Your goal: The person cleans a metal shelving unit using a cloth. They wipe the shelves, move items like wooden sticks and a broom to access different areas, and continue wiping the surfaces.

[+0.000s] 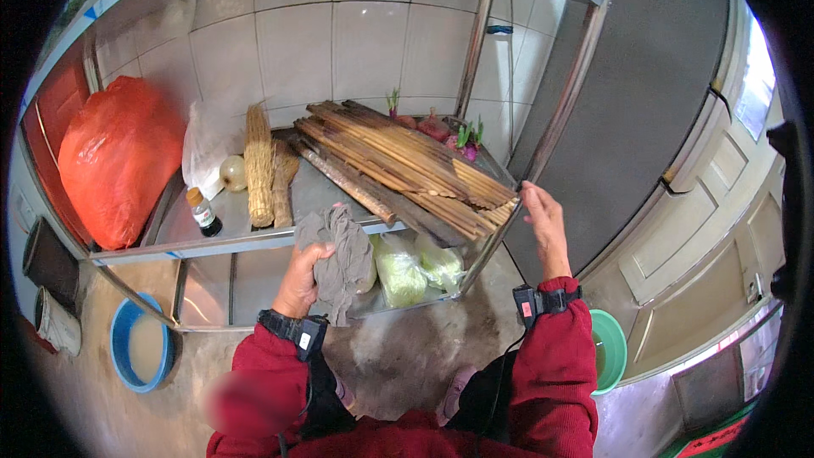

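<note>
My left hand [301, 280] grips a crumpled grey cloth [340, 254] in front of the metal shelf's front edge. My right hand [545, 219] is at the right end of a slatted mat of bamboo or wooden strips [407, 165], by the shelf's corner post. Its fingertips are close to the mat's edge; whether they touch or hold it is unclear. The mat lies slantwise on the shelf, darkened along its far side and uneven at its right end. A rough stick [346, 181] lies along its near side.
On the metal shelf [210, 243] are a red plastic sack [117, 165], straw brushes [259, 168], a small bottle [204, 213] and onions [434, 126]. Bagged cabbages [402, 273] sit below. A blue basin [141, 343] and a green basin [612, 350] flank me on the floor.
</note>
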`<move>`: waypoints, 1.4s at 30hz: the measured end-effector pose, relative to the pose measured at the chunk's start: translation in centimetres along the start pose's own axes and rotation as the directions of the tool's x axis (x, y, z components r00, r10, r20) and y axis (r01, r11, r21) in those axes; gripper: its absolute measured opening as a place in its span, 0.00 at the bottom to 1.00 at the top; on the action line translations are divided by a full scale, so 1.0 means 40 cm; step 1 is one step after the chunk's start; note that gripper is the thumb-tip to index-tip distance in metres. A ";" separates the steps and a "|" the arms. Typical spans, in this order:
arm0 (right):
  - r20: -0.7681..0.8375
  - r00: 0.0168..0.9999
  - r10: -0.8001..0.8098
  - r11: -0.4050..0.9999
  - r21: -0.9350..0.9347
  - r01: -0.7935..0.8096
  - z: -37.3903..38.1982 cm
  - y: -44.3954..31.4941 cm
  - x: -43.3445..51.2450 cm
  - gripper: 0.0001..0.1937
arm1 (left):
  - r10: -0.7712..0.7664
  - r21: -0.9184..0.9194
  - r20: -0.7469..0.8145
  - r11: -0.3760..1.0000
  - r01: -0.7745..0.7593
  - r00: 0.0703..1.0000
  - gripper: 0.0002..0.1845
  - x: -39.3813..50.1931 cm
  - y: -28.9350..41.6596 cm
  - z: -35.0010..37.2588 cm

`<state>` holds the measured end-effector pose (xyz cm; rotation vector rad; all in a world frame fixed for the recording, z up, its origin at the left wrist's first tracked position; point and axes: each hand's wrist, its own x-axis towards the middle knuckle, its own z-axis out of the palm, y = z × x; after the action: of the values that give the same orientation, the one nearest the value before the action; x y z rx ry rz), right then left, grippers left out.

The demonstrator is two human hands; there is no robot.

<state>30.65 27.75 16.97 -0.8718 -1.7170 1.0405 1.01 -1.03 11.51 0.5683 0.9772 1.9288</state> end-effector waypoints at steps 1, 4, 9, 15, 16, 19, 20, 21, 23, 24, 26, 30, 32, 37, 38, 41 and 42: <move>0.073 0.995 0.065 0.997 0.028 -0.067 -0.003 0.015 0.016 0.32 | 0.050 0.016 0.095 0.999 -0.051 0.994 0.28 0.021 0.014 0.022; 0.205 0.971 0.121 0.980 0.128 -0.150 -0.012 0.034 0.060 0.36 | -0.018 0.130 0.019 0.991 0.015 1.000 0.16 0.070 0.033 0.070; 0.307 0.910 0.279 0.952 0.038 -0.305 -0.027 0.052 0.093 0.42 | -0.010 0.255 0.019 0.967 0.005 1.000 0.10 0.108 0.038 0.093; 0.309 0.883 0.352 0.891 0.178 -0.418 0.015 0.098 0.107 0.41 | -0.068 0.341 0.039 0.939 0.051 0.997 0.14 0.127 0.036 0.107; 0.346 0.864 0.366 0.850 0.254 -0.462 0.030 0.105 0.107 0.41 | -0.089 0.330 0.004 0.940 0.083 0.996 0.15 0.131 0.035 0.110; 0.365 0.881 0.302 0.763 0.462 -0.453 0.090 0.125 0.095 0.38 | -0.105 0.293 -0.032 0.950 0.110 0.994 0.17 0.139 0.023 0.117; 0.284 0.902 0.326 0.724 0.539 -0.431 0.114 0.129 0.093 0.31 | -0.099 0.282 -0.034 0.954 0.105 0.994 0.17 0.143 0.014 0.118; 0.200 0.924 0.327 0.734 0.562 -0.381 0.133 0.130 0.093 0.30 | -0.070 0.257 0.021 0.964 0.063 0.997 0.17 0.148 0.007 0.117; 0.025 0.925 0.378 0.725 0.613 -0.313 0.162 0.125 0.091 0.26 | -0.150 0.176 -0.005 0.973 0.148 0.989 0.18 0.167 -0.002 0.109; 0.109 0.946 0.305 0.676 0.675 -0.296 0.155 0.117 0.091 0.19 | -0.174 0.128 0.016 0.977 0.170 0.985 0.19 0.178 -0.007 0.104; 0.077 0.972 0.224 0.729 0.648 -0.219 0.154 0.096 0.091 0.16 | -0.188 0.073 0.027 0.980 0.185 0.982 0.19 0.189 -0.020 0.092; 0.029 0.996 0.081 0.767 0.637 -0.081 0.139 0.046 0.091 0.16 | -0.159 0.044 0.047 0.987 0.157 0.986 0.20 0.188 -0.042 0.075; 0.018 0.998 0.067 0.777 0.626 -0.063 0.131 0.033 0.090 0.15 | -0.139 0.045 0.071 0.990 0.136 0.988 0.20 0.184 -0.048 0.079; -0.043 0.998 0.035 0.826 0.563 -0.005 0.072 0.043 0.089 0.14 | -0.039 0.069 0.121 0.997 0.031 0.992 0.20 0.187 -0.069 0.136; -0.057 0.998 0.031 0.829 0.560 0.006 0.053 0.051 0.088 0.15 | -0.023 0.076 0.113 0.997 0.015 0.993 0.19 0.188 -0.073 0.151; -0.083 0.997 0.010 0.823 0.567 0.039 -0.004 0.070 0.092 0.16 | -0.029 0.014 0.223 1.000 0.026 0.974 0.21 0.202 -0.095 0.202; -0.121 0.993 0.003 0.829 0.556 0.066 -0.015 0.077 0.093 0.16 | -0.010 0.008 0.283 1.000 0.008 0.959 0.18 0.208 -0.101 0.213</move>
<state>30.32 32.40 15.57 -0.5056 -1.2132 1.3474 4.71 10.83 13.32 0.8176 0.8013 1.7757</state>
